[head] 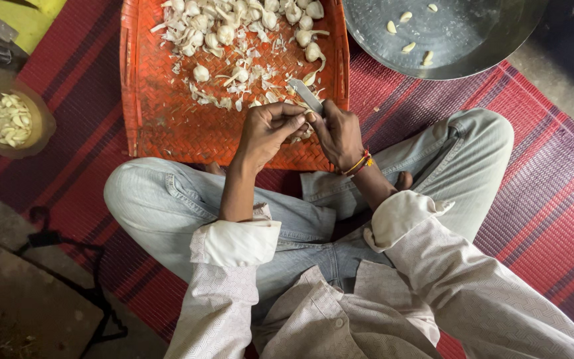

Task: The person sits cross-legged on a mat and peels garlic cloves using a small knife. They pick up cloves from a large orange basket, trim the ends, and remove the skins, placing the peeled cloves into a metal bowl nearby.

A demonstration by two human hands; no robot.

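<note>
I sit cross-legged on a red striped mat [539, 199]. My right hand [340, 136] grips a small knife [305, 94], its blade pointing up and left. My left hand [266, 129] is closed around a garlic clove, fingertips touching the right hand's by the blade; the clove itself is mostly hidden. Both hands hover over the near edge of an orange woven tray [167, 113]. Garlic bulbs and papery skins [234, 33] lie piled on the tray's far half.
A large round metal plate [473, 46] with a few peeled cloves [406, 30] sits at the upper right. A small brown bowl [41, 126] of peeled cloves stands at the left. A black cord [68, 246] runs over the floor at lower left.
</note>
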